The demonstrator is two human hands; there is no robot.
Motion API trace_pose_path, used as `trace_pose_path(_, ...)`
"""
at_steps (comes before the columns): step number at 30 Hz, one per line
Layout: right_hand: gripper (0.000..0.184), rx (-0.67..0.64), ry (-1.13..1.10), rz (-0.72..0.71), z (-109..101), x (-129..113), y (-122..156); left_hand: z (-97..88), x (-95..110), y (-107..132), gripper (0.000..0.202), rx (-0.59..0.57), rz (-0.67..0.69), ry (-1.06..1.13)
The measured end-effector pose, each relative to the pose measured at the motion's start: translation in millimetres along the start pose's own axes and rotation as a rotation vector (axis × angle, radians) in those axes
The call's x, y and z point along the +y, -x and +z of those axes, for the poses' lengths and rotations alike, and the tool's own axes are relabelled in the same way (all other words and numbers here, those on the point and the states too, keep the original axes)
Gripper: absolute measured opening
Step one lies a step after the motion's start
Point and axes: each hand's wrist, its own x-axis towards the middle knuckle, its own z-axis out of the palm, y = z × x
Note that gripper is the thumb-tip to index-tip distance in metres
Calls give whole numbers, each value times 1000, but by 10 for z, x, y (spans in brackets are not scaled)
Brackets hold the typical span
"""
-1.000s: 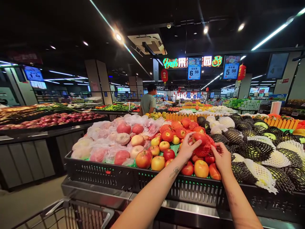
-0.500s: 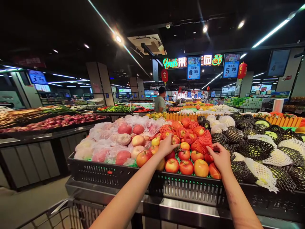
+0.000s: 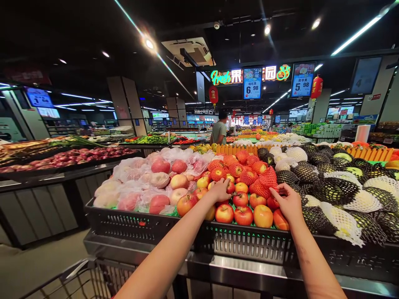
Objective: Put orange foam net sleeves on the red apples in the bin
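My left hand (image 3: 220,191) reaches into the black crate (image 3: 249,243), its fingers curled over a red apple (image 3: 230,187) among the loose apples. At the right side of the same heap, my right hand (image 3: 287,201) has thumb and fingers closed on the edge of a red foam net (image 3: 264,182). Whether fruit sits inside that net cannot be made out. Bare red-and-yellow apples (image 3: 243,216) line the crate's front, on a green liner. Behind them lie several apples in red nets (image 3: 248,175).
Bagged apples (image 3: 160,204) fill the crate's left part. Fruit in black and white foam nets (image 3: 332,192) is piled on the right. A metal cart (image 3: 84,274) stands at lower left. Red onions (image 3: 71,158) lie on another stand. A person (image 3: 219,132) is beyond the display.
My left hand has shifted slightly down and right over the apples. My right hand keeps its hold on the red net. The person in the background has moved to the right.
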Motion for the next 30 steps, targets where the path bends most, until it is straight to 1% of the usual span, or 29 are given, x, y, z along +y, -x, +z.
trace_pose_path(3,56,-10,0,9,1,26,-2,-28,47,30,76,5,-14,-6)
trace_pose_path(7,57,-11,-1,6,1,43,-5,-54,115,51,74,12,-34,-13)
trace_pose_path(12,58,-17,-8,3,3,52,-6,-86,126,33,68,11,-24,-29)
trace_pose_path(17,57,-26,-1,14,0,56,-4,-151,74,-13,64,-46,-4,-38)
trace_pose_path(22,56,-45,-23,41,-4,67,-3,-219,86,-76,69,-98,1,-31)
trace_pose_path(27,57,-55,-23,43,-8,66,-3,-318,193,-149,52,-164,-37,-46)
trace_pose_path(30,59,-52,-4,25,-7,43,3,-391,234,-154,48,-209,-39,-47)
